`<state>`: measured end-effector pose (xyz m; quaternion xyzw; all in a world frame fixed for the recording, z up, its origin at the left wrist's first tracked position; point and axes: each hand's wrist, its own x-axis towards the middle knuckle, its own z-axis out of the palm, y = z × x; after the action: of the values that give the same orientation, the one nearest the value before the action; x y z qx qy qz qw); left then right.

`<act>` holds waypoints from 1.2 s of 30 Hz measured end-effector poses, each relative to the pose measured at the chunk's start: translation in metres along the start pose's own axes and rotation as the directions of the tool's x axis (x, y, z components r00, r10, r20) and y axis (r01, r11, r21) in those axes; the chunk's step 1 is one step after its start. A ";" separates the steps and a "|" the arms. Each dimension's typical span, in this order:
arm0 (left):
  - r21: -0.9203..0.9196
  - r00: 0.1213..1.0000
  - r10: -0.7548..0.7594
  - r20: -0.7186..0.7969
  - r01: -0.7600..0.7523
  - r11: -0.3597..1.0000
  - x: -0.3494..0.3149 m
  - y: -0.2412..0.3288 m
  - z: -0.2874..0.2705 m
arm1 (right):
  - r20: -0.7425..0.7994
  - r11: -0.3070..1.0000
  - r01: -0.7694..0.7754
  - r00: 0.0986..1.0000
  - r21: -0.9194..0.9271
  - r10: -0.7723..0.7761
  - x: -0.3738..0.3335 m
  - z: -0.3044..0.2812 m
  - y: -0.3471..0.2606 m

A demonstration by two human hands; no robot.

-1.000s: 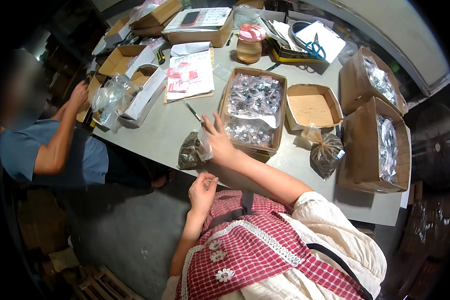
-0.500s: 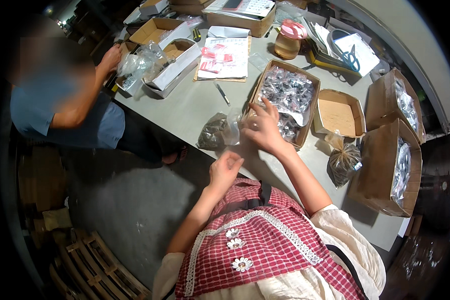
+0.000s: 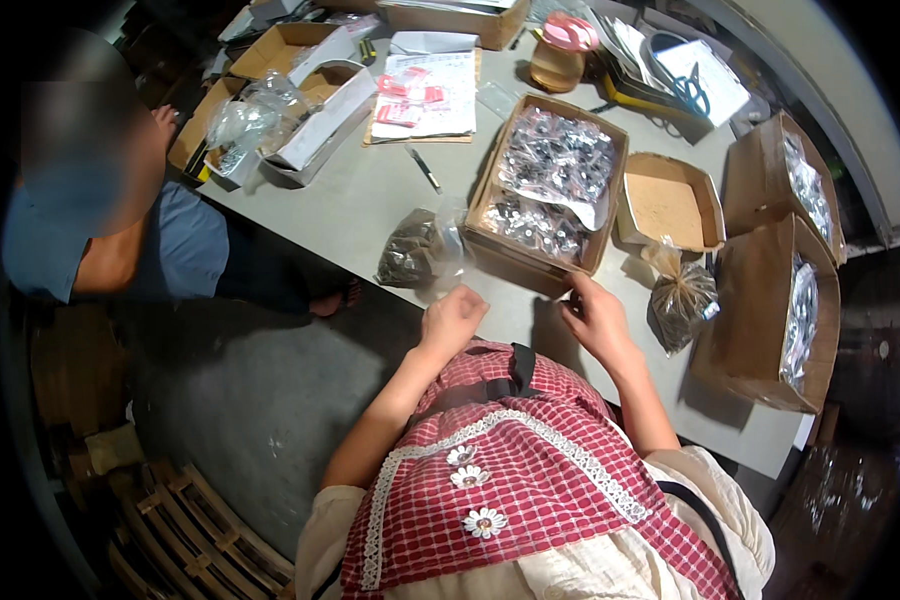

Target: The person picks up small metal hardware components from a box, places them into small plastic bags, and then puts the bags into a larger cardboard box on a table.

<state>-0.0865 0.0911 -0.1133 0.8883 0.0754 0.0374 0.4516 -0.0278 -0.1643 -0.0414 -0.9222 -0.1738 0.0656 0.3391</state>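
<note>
My left hand (image 3: 453, 318) is at the table's near edge with its fingers curled together. Whether anything small is between them is hidden. Just beyond it lies a clear plastic bag (image 3: 408, 250) of dark small pieces, its loose mouth toward the right. My right hand (image 3: 598, 318) hovers by the near right corner of a shallow cardboard box (image 3: 518, 262), thumb and index finger apart and nothing visible between them. Many small clear packets (image 3: 555, 155) with dark and shiny parts fill that box, with a white paper piece among them.
Right of the box are a shallow carton (image 3: 670, 205), a tied bag (image 3: 683, 298) and two tall cartons (image 3: 755, 325) of packets. A pen (image 3: 424, 170), papers (image 3: 430, 95) and a pink-lidded jar (image 3: 558, 58) lie beyond. At left, a co-worker (image 3: 110, 220) sits by open boxes (image 3: 320, 125).
My right hand has come back from above the packet box to its near corner. The left hand stays near the table edge. The whole view has shifted slightly.
</note>
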 end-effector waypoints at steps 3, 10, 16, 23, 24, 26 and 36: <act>0.053 0.984 -0.081 0.160 0.073 0.996 0.004 0.005 -0.003 | -0.059 0.978 -0.209 0.976 -0.024 0.207 -0.040 -0.024 0.027; 0.005 0.883 0.258 0.391 -0.282 0.959 0.024 0.013 0.020 | 0.011 0.877 -0.456 0.887 -0.149 0.463 -0.104 -0.027 0.074; -0.183 0.748 0.407 0.525 -0.368 0.912 0.040 0.067 0.036 | -0.244 0.878 -0.474 0.860 -0.061 0.448 -0.112 0.007 0.089; -0.343 0.696 0.371 0.616 -0.187 0.921 0.044 0.107 0.041 | -0.321 0.943 -0.041 0.935 0.331 0.153 -0.072 -0.044 -0.004; -0.382 0.700 0.351 0.623 -0.119 0.916 0.043 0.111 0.040 | -0.319 0.957 0.050 0.947 0.286 0.046 -0.064 -0.050 -0.020; -0.414 0.716 0.421 0.557 -0.200 0.888 0.040 0.109 0.042 | -0.282 0.970 0.195 0.948 0.147 -0.148 -0.049 -0.055 -0.037; -0.477 0.751 0.398 0.526 -0.126 0.870 0.041 0.110 0.027 | -0.356 0.906 0.401 0.873 0.137 -0.333 -0.021 -0.050 -0.048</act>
<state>-0.0311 0.0133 -0.0405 0.7375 -0.2123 -0.1710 0.6179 -0.0488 -0.1683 0.0277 -0.8299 -0.2805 -0.1349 0.4630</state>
